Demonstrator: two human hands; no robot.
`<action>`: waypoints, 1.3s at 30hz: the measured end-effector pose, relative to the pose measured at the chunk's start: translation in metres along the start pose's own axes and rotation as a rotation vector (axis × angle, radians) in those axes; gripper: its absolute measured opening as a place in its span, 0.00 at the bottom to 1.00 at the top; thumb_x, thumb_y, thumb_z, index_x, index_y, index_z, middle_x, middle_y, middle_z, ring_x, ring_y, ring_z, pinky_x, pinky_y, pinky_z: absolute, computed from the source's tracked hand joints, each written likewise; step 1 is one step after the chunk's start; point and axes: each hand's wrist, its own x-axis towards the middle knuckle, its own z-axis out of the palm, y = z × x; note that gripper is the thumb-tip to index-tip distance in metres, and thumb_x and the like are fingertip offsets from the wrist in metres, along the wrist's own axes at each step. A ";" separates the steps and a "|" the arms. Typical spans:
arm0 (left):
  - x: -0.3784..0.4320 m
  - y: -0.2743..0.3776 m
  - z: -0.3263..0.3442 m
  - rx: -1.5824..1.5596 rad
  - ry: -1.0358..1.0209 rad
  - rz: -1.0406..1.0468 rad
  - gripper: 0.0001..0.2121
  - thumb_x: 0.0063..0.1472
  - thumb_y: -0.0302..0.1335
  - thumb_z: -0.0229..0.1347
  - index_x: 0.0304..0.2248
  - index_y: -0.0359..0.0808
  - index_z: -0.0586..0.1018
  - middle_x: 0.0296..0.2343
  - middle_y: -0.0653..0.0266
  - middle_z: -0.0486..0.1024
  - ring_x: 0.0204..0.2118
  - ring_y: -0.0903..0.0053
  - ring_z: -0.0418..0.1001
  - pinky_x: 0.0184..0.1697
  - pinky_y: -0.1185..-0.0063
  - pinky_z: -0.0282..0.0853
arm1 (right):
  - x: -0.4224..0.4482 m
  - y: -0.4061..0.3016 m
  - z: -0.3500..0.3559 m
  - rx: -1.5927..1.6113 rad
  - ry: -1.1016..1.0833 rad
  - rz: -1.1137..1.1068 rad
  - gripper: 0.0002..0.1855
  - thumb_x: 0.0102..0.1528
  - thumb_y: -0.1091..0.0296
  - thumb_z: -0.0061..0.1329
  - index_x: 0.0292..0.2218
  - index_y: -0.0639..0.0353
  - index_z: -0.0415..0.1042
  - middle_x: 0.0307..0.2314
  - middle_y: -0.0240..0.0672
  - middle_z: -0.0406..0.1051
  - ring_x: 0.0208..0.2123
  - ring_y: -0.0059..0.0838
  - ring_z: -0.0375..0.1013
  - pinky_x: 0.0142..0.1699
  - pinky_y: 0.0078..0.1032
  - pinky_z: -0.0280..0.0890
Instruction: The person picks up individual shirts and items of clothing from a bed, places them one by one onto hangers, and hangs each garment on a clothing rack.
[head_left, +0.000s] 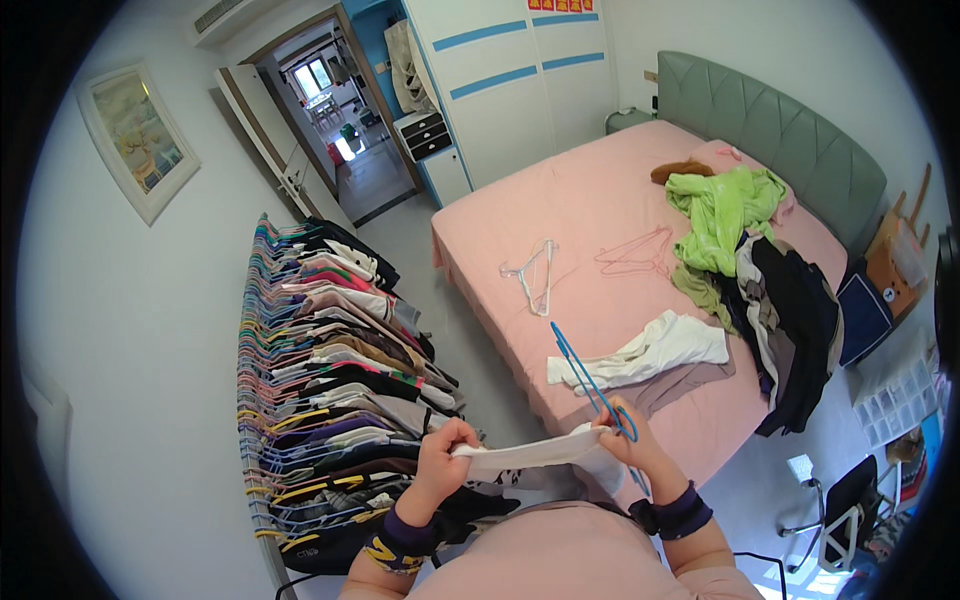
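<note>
A white garment (536, 456) is stretched between my two hands in front of my body. My left hand (444, 459) grips one end of its edge. At the other end, my right hand (628, 442) holds the edge along with a blue clothes hanger (574, 361), which points up and away over the bed. Part of the garment hangs below the edge, and its full shape is hidden. Beyond my right hand, a white long-sleeved garment (660, 349) lies on the bed, partly over a mauve garment (675, 384).
A rack (251, 450) packed with hung clothes stands at left. On the pink-covered bed (517, 202) lie white hangers (538, 277), pink hangers (637, 253) and a clothes heap with a lime-green garment (716, 206). A swivel chair (855, 502) stands at lower right. The door (262, 127) is open.
</note>
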 end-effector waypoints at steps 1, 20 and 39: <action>0.002 0.004 0.001 0.000 -0.034 -0.060 0.07 0.47 0.14 0.45 0.27 0.33 0.70 0.19 0.67 0.70 0.22 0.85 0.67 0.26 0.85 0.62 | -0.001 0.001 -0.003 -0.016 -0.001 -0.013 0.09 0.50 0.73 0.50 0.33 0.59 0.64 0.22 0.33 0.70 0.27 0.23 0.70 0.34 0.23 0.66; 0.026 0.032 0.014 0.051 -0.064 -0.158 0.04 0.51 0.18 0.49 0.27 0.30 0.74 0.17 0.68 0.71 0.21 0.88 0.65 0.24 0.85 0.60 | 0.028 -0.114 0.040 0.935 -0.133 -0.413 0.25 0.67 0.54 0.33 0.23 0.61 0.67 0.13 0.28 0.58 0.16 0.15 0.55 0.21 0.16 0.47; 0.012 0.001 -0.039 -0.067 0.438 -0.070 0.06 0.52 0.13 0.46 0.27 0.33 0.72 0.22 0.73 0.70 0.24 0.91 0.66 0.28 0.89 0.60 | 0.026 -0.068 0.028 -0.084 -0.254 -0.143 0.12 0.56 0.66 0.50 0.24 0.61 0.78 0.17 0.34 0.72 0.19 0.22 0.67 0.26 0.22 0.59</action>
